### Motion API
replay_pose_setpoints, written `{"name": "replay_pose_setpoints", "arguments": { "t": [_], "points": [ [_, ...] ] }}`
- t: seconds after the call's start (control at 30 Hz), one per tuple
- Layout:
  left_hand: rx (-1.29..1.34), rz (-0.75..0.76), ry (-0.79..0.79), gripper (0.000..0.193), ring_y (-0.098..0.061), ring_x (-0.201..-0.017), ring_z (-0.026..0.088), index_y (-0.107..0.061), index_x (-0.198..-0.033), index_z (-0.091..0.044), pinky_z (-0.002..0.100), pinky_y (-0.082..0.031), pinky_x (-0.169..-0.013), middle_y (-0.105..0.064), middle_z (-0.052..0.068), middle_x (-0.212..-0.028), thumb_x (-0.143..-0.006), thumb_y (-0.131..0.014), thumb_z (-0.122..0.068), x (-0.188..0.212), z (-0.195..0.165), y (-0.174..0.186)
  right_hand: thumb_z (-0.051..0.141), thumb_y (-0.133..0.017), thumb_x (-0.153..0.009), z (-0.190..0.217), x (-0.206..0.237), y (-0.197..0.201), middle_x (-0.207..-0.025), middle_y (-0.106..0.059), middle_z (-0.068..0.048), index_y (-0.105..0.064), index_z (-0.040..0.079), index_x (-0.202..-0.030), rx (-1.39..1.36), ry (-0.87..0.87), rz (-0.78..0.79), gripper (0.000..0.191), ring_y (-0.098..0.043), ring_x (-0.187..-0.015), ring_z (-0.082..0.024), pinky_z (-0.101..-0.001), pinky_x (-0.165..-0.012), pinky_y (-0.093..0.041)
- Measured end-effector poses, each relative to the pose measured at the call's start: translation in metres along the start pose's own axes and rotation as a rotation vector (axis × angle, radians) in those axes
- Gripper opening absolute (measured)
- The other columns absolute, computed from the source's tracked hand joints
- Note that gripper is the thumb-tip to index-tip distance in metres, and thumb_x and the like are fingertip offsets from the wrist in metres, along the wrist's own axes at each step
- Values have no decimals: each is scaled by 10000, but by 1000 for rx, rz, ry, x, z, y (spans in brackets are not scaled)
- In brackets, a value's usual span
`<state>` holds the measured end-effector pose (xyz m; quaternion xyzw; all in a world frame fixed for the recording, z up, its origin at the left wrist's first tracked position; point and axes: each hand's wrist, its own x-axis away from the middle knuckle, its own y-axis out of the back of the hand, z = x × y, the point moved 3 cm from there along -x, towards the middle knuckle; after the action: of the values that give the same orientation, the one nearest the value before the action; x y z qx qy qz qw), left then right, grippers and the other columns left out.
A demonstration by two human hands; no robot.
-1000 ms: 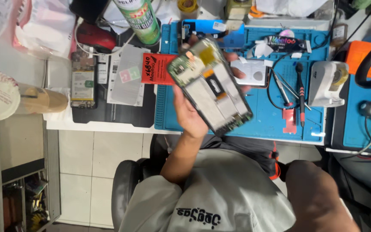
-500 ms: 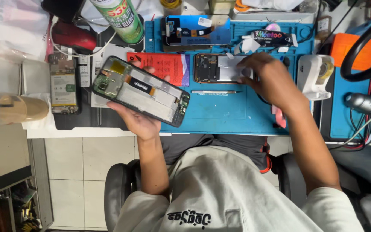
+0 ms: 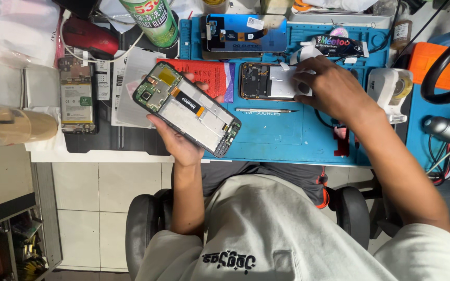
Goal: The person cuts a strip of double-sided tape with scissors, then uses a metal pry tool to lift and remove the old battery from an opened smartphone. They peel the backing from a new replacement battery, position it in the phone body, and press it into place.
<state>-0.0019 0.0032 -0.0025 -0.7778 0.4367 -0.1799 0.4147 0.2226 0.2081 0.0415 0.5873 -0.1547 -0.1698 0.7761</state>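
Note:
My left hand (image 3: 177,139) holds an opened phone frame (image 3: 187,108) with its circuit board and inner parts facing up, tilted above the left part of the blue work mat (image 3: 282,138). My right hand (image 3: 330,88) rests on a second opened phone (image 3: 266,81) that lies flat on the mat, fingers on its white right end. A thin metal tool (image 3: 265,110) lies just below that phone. A red sheet (image 3: 209,75) sits between the two phones.
A phone screen panel (image 3: 246,32) lies at the mat's back edge. A green spray can (image 3: 149,20), a red mouse (image 3: 89,37), a phone battery (image 3: 76,96), a cup with a brown drink (image 3: 14,127) and a white tape holder (image 3: 390,89) stand around. Cables lie at the right.
My left hand has swung the phone frame from the mat's middle to the left. My right hand has come out and settled on the second phone lying on the mat.

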Motion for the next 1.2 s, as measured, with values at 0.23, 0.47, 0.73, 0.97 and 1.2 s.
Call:
{"name": "replay_pose_setpoints", "arguments": {
  "t": [0.23,0.47,0.73,0.97,1.2],
  "points": [
    [-19,5,37,948,-530,-1354,289,-272,-1661,-98,626,-471,-1138,-432,131,-1575,-1002,-316,-778,-2,4,-3,249,-768,-827,4,2,0,-1257,-693,-122,-748,72,-1019,173,169,29,262,-662,-1140,-314,-409,-880,-581],
    [13,-10,44,925,-539,-1334,290,-283,-1655,-114,630,-472,-1132,-439,130,-1596,-1004,-303,-770,-3,8,0,217,-764,-854,4,15,0,-1188,-716,-118,-733,-2,-1101,143,215,-139,332,-694,-1060,-285,-390,-803,-595],
    [22,-11,46,921,-539,-1329,284,-329,-1645,-87,612,-482,-1121,-455,128,-1530,-1027,-293,-769,-4,13,0,85,-769,-916,9,20,7,-1168,-721,-118,-723,-20,-1136,137,149,-296,248,-716,-1016,-279,-378,-792,-592],
    [19,-14,57,877,-562,-1334,319,-292,-1662,-121,610,-523,-1088,-475,165,-1571,-1042,-240,-739,-5,15,-8,75,-690,-1050,-11,20,24,-1006,-695,-165,-678,-39,-1100,-287,-53,-243,125,-676,-880,-299,-369,-780,-542],
    [84,-16,163,847,-575,-1351,323,-268,-1661,-149,539,-551,-1074,-418,177,-1644,-1038,-206,-720,-8,32,-20,117,-597,-1145,-30,30,14,-912,-606,-9,-651,-50,-1111,-946,-303,-166,179,-514,-885,-68,-257,-767,-435]
  ]
}}
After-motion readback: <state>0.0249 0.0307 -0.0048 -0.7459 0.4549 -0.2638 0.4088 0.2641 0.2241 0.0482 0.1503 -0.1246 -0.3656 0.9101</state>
